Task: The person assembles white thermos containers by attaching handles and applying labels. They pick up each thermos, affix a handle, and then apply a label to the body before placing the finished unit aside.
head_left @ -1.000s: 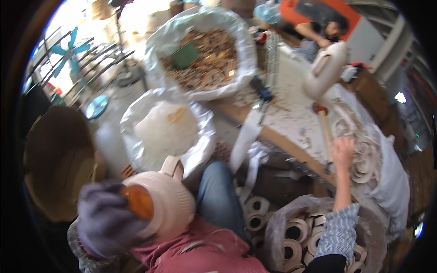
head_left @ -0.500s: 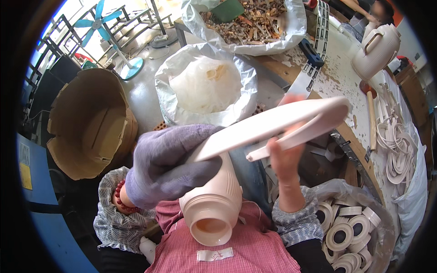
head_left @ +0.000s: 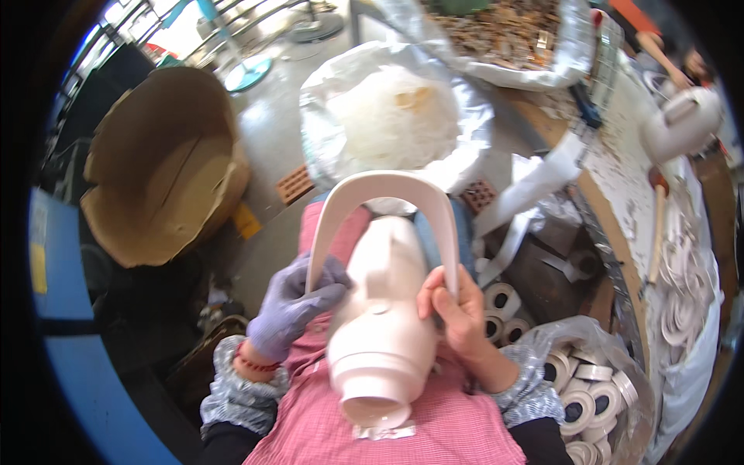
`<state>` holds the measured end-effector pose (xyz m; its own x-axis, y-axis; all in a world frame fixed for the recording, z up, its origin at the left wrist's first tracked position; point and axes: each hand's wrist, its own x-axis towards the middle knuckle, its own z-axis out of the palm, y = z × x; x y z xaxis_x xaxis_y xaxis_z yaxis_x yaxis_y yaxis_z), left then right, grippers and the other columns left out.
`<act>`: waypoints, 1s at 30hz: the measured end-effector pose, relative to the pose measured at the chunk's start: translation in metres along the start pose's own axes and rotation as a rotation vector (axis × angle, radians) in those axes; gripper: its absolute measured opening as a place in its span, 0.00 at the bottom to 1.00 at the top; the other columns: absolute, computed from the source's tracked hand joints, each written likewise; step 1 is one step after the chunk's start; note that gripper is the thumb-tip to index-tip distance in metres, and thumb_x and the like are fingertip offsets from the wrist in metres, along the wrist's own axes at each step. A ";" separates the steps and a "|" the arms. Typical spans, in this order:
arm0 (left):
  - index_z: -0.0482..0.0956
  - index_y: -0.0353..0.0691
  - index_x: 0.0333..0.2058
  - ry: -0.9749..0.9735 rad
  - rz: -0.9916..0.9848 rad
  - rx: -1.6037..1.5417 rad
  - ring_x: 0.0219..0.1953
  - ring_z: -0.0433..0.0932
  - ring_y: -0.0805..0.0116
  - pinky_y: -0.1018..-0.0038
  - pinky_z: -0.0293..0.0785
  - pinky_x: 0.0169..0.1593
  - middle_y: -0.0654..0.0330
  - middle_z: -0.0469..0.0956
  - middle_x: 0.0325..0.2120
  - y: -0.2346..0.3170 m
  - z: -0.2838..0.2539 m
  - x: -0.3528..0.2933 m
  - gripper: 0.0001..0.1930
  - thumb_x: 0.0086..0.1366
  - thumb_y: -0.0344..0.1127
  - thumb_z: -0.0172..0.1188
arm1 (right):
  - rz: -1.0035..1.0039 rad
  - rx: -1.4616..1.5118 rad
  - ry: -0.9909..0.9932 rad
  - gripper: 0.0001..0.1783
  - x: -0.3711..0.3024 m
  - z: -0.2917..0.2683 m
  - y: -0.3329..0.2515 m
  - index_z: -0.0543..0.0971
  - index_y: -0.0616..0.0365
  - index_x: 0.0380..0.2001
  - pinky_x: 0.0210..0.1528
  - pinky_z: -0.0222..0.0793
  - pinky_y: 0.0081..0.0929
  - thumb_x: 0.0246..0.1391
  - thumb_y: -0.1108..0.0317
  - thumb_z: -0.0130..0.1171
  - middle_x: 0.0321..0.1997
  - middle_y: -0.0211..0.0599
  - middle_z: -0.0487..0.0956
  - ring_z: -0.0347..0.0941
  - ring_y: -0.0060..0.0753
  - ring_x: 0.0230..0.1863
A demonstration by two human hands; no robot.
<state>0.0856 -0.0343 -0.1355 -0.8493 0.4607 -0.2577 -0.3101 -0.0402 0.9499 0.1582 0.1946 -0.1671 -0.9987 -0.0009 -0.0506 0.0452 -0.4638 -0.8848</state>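
Note:
Across my lap lies a pale pink plastic vacuum jug body, its round open mouth toward me. Over it arches a U-shaped plastic handle of the same colour, with its bend pointing away from me. My left hand, in a purple-grey glove, grips one end of the handle beside the jug's left flank. The bare right hand pinches the other end between thumb and fingers, close to the right flank. Whether the handle ends touch the jug is hidden by my fingers.
A torn cardboard drum stands at the left. Ahead is a white sack of clear film. On the right, a worn bench carries a mallet, white straps and another jug. Below it, a plastic bag holds several rings.
The handle has turned from lying sideways to arching over the jug, and has come down nearer to it. Both hands are now at its two ends. The view has shifted.

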 end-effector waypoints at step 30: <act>0.83 0.46 0.31 -0.195 1.181 0.572 0.71 0.47 0.45 0.52 0.42 0.69 0.44 0.59 0.65 0.107 -0.001 0.078 0.07 0.52 0.34 0.67 | -0.759 -0.562 0.231 0.22 0.115 -0.113 -0.169 0.67 0.57 0.60 0.44 0.70 0.24 0.64 0.66 0.49 0.45 0.31 0.76 0.72 0.23 0.42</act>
<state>-0.0141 -0.0037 -0.0540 -0.3922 0.5283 0.7530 0.8309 -0.1477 0.5364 0.0378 0.3727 -0.0760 -0.7403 0.3255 0.5882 -0.5449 0.2218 -0.8086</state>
